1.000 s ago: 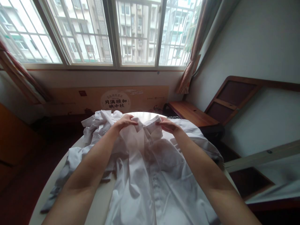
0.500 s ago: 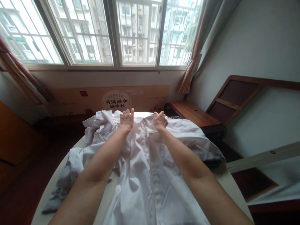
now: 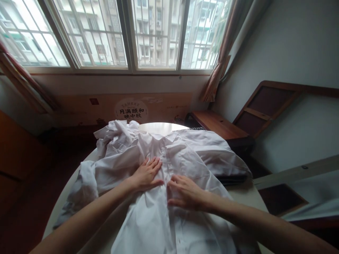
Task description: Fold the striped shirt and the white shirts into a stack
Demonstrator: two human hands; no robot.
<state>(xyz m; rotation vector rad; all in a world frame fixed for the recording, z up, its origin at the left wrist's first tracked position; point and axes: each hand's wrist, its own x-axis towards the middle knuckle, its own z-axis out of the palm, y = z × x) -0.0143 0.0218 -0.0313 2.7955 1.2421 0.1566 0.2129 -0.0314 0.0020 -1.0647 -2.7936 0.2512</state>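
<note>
A white button-up shirt lies spread front-up on a round pale table, collar toward the window. My left hand rests flat on the shirt's chest, left of the button placket, fingers apart. My right hand lies palm-down on the shirt just right of the placket, fingers spread and pointing left. Neither hand grips the cloth. The shirt's left sleeve hangs crumpled over the table's left edge.
Another bunched white garment lies at the table's far left. A dark striped item peeks from under the shirt at the right. A wooden side table and a leaning wooden frame stand at the right. A printed cardboard panel runs under the window.
Both hands let go of the collar at the far end and drew back toward me; they now press flat on the shirt's chest. The shirt lies flatter.
</note>
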